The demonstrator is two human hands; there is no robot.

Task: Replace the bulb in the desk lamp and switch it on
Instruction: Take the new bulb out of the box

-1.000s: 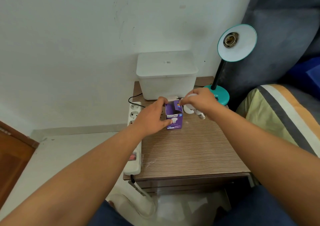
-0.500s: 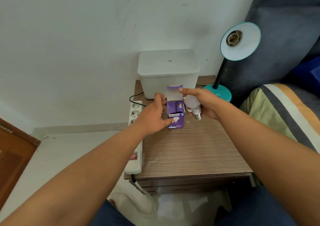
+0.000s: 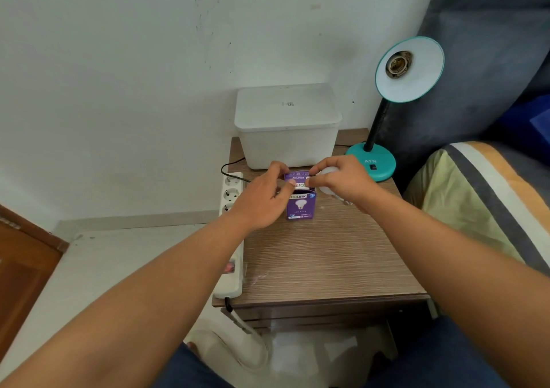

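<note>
Left of our hands, a white multi-socket power strip lies along the left edge of the brown wood-grain bedside table. Our left hand is partly curled, thumb and fingertips pinching the top flap of the small purple cardboard bulb box, which stands upright on the table between both hands. Our right hand is curled around a white bulb, its metal screw base poking out below the palm; thumb and forefinger also touch the box's top flap. Behind the hands sits a lidded white plastic container. To the right of our right hand stands the teal gooseneck desk lamp, shade tilted toward us, socket bare.
</note>
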